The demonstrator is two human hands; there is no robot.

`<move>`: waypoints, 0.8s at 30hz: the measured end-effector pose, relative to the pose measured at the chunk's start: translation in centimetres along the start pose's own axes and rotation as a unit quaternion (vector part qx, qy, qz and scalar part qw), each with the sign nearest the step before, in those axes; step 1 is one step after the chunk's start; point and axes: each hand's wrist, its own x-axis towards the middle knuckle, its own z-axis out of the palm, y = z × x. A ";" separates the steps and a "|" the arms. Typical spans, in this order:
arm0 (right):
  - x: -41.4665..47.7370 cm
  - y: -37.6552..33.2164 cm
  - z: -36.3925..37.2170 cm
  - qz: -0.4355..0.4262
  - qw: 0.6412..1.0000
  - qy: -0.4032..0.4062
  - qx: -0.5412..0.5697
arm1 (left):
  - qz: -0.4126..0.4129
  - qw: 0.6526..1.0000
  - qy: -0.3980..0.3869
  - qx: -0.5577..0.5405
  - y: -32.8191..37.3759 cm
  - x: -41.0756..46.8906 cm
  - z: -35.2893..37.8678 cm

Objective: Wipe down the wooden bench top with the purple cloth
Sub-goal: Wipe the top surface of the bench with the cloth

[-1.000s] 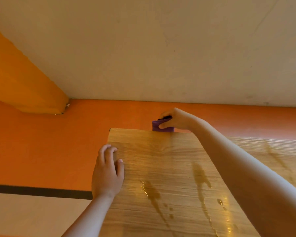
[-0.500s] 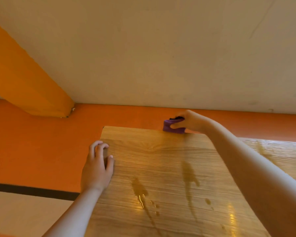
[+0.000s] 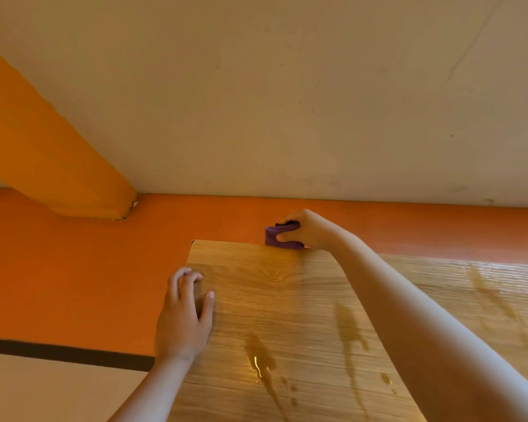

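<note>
At far counter [image 3: 287, 300] edge your R hand [image 3: 310, 229], clamped on cloth [image 3: 279, 237], just slid right; L hand [image 3: 185, 315] flat, empty; spills [image 3: 259, 360] still unwiped

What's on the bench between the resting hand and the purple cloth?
Only bare wood: the head view shows nothing between the left hand and the cloth on the bench.

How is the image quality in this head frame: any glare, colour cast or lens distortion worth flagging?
Head view: warm orange cast throughout; specular glare on the wet streaks of the bench top; wide-angle stretch enlarges the right forearm near the frame's edge; the right hand and purple cloth at the far edge are small but reasonably sharp; the left hand throws little shadow.
</note>
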 end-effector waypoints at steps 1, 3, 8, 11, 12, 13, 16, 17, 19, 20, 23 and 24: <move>-0.4 0.3 -0.2 0.003 1.000 0.002 0.005 | 0.000 1.000 -0.002 -0.002 0.0 0.0 0.0; -1.7 1.5 -1.4 0.022 1.000 0.011 0.010 | 0.001 1.000 -0.003 -0.006 0.1 0.0 0.0; -7.0 6.9 -6.0 0.119 0.992 0.050 0.012 | 0.000 1.000 -0.010 -0.008 0.2 0.1 -0.1; -8.8 8.3 -7.2 0.143 0.987 0.075 -0.016 | 0.005 1.000 -0.011 -0.011 0.1 0.1 -0.1; -8.7 7.9 -7.0 0.140 0.987 0.079 -0.025 | 0.009 1.000 -0.010 -0.011 0.1 0.2 -0.1; -8.2 7.2 -6.6 0.131 0.988 0.077 -0.030 | 0.011 1.000 -0.008 -0.008 0.0 0.2 -0.1; -5.5 4.1 -3.9 0.078 0.994 0.061 -0.034 | 0.006 1.000 -0.008 0.003 -0.2 0.0 0.1; -4.5 3.1 -2.8 0.058 0.996 0.056 -0.035 | 0.005 1.000 -0.008 0.004 -0.2 0.0 0.1; -3.1 1.6 -1.3 0.026 0.998 0.046 -0.038 | 0.002 1.000 -0.006 0.002 -0.1 -0.1 0.1; -2.7 1.5 -1.0 0.015 0.998 0.045 -0.041 | 0.001 1.000 -0.003 0.002 0.0 -0.1 0.1; -3.4 3.1 -2.2 0.011 0.998 0.046 -0.033 | 0.007 1.000 0.004 0.009 0.1 -0.2 0.0; -4.0 4.2 -2.9 0.012 0.998 0.047 -0.034 | 0.007 1.000 0.004 0.013 0.3 -0.2 -0.1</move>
